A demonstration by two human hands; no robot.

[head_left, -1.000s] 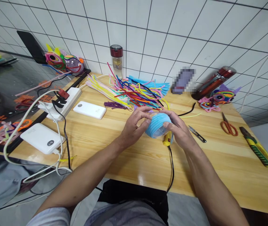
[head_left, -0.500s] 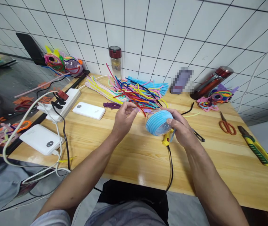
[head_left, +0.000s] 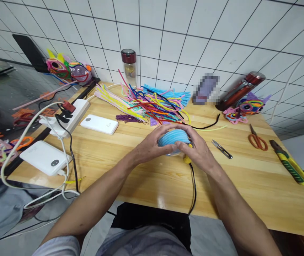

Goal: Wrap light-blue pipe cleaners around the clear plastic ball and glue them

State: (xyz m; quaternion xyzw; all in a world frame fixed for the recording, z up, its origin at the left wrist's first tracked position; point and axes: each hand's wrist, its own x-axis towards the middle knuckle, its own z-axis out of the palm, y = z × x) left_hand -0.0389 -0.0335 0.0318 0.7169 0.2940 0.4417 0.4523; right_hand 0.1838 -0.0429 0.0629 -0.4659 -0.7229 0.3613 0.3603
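A round clear ball wrapped in light-blue pipe cleaner (head_left: 171,138) is held just above the wooden table (head_left: 146,174) between both hands. My left hand (head_left: 152,145) cups its left side and my right hand (head_left: 197,151) covers its right side and front. A yellow glue gun (head_left: 187,158) with a black cord (head_left: 193,188) lies on the table under my right hand, mostly hidden. A heap of coloured pipe cleaners (head_left: 152,103) lies just behind the ball.
Small snips (head_left: 222,149), orange scissors (head_left: 257,139) and a yellow-green knife (head_left: 290,166) lie to the right. At left are a power strip (head_left: 69,117), two white power banks (head_left: 99,124) (head_left: 43,157) and cables. Bottles (head_left: 129,67) and finished pipe-cleaner figures (head_left: 248,106) stand along the tiled wall.
My left hand, which had reached toward the pipe cleaner heap half a second ago, is back on the ball. Both hands now close around it, lower and nearer the table.
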